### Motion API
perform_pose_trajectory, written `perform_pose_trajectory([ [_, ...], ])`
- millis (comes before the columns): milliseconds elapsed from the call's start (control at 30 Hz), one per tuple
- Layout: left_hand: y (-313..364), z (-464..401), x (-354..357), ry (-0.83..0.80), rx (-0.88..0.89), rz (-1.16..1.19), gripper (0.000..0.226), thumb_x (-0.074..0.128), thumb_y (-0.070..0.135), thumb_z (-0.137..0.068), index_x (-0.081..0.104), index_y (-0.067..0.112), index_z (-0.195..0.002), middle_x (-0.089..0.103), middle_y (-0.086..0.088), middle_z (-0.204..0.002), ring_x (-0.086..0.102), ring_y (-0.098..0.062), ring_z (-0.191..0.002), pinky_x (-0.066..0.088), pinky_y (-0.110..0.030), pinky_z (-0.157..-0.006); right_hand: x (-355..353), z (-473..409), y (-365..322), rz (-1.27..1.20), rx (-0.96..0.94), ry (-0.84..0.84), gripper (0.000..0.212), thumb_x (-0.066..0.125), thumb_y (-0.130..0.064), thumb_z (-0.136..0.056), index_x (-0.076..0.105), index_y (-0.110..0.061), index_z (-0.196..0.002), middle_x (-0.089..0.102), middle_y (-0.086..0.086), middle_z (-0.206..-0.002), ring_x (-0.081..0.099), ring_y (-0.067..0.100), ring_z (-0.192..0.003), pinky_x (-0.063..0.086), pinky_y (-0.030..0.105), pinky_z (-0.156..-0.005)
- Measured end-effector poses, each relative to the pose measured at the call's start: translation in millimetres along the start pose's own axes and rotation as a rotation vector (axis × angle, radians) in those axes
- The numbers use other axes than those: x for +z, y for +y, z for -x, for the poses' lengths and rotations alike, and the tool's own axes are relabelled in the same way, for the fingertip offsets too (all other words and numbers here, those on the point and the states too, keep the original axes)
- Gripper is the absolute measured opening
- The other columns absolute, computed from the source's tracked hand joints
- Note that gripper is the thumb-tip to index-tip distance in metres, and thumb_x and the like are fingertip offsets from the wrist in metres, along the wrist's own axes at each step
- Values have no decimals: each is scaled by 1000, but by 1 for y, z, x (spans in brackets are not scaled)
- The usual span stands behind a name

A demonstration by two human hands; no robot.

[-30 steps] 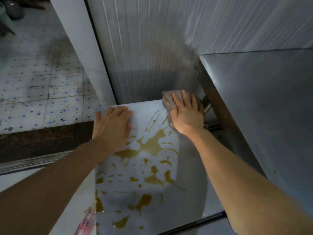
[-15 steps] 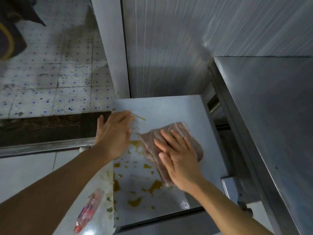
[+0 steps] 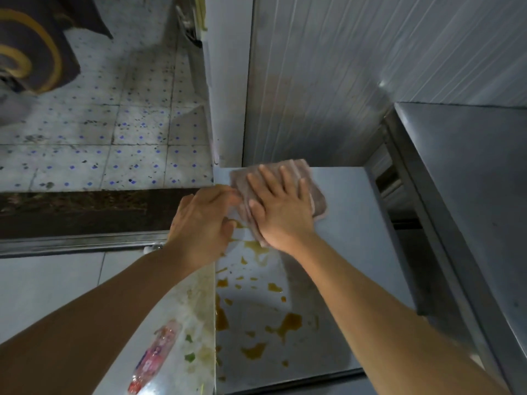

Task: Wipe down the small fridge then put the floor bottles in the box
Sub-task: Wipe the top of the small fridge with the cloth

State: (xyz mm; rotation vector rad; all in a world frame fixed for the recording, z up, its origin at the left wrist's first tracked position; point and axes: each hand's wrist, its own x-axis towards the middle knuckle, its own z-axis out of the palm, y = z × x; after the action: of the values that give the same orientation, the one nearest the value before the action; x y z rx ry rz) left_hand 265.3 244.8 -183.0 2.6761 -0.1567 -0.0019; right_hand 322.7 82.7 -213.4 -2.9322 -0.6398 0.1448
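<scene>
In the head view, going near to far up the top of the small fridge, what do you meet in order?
Brown spill patches on the bare fridge top → right hand pressing flat on the cloth → far edge of the cloth → ribbed wall panel.

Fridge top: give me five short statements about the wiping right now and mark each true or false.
1. The right hand presses flat on the cloth. True.
2. The fridge top is wiped clean. False: brown spill patches remain on its near part.
3. A plastic bottle lies on the floor. True.
4. The left hand holds the bottle. False: it is at the fridge top's left edge.
5. The cloth sits at the near edge. False: far left corner.
</scene>
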Motion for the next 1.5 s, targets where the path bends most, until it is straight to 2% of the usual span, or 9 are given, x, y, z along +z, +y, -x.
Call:
perform_pose_trajectory([
  [100,-4,1,-7,29,-92,10,36,60,12,-81,57,17,-117,53,-3,-128,47,-25,-119,34,-37,-101,-3,20,22,18,-32,-1,60,8,-53,-93,11,-35,-150,5,-8,-160,-6,19,-147,-5,45,-116],
  [300,-15,10,-12,48,-114,58,42,63,12,-80,54,18,-121,53,-3,-128,46,-23,-118,36,-39,-99,-9,4,61,70,416,27,56,16,-49,-98,-1,-35,-150,-4,0,-161,-8,31,-146,1,56,-116],
  [500,-26,25,-26,93,-154,117,40,61,9,-80,52,21,-117,56,-2,-114,50,-22,-107,47,-38,-82,11,-41,-56,35,45,-13,57,16,-58,-93,14,-42,-148,11,-1,-160,-3,33,-146,-6,57,-112],
  [767,-24,46,-38,59,-149,117,39,60,10,-82,52,15,-120,56,-4,-118,50,-23,-112,48,-42,-84,16,60,-53,29,-193,-18,58,7,-57,-96,8,-36,-150,-1,-6,-160,-10,23,-147,0,51,-118],
  [933,-4,53,-27,-17,-120,108,46,59,8,-82,49,19,-126,53,0,-127,45,-20,-118,41,-37,-96,-1,92,39,80,138,-24,60,-6,-56,-91,-8,-36,-147,-12,-6,-158,-13,21,-146,2,50,-119],
  [1067,15,60,-11,-88,-12,72,51,57,9,-82,47,18,-132,48,1,-137,40,-19,-126,28,-34,-106,-12,70,74,32,491,7,61,10,-52,-97,-1,-30,-152,-3,3,-161,-7,31,-146,1,53,-117],
  [1133,24,64,-2,-105,17,32,54,56,9,-83,45,18,-135,45,2,-140,38,-18,-128,24,-33,-107,-7,71,49,14,487,-1,60,12,-53,-97,-2,-31,-151,-6,6,-160,-8,33,-146,-4,53,-117],
  [1300,38,71,7,-163,-16,-84,55,54,12,-85,42,23,-137,32,7,-150,27,-16,-136,18,-44,-111,10,158,-4,21,8,-10,64,14,-59,-94,10,-30,-151,2,-1,-160,-4,28,-147,-1,49,-117],
  [1500,44,77,9,-168,-45,-113,53,52,9,-86,44,22,-136,30,8,-151,25,-18,-137,14,-45,-111,-9,172,76,119,355,-16,63,7,-51,-95,9,-24,-152,9,10,-160,5,34,-146,10,50,-118],
])
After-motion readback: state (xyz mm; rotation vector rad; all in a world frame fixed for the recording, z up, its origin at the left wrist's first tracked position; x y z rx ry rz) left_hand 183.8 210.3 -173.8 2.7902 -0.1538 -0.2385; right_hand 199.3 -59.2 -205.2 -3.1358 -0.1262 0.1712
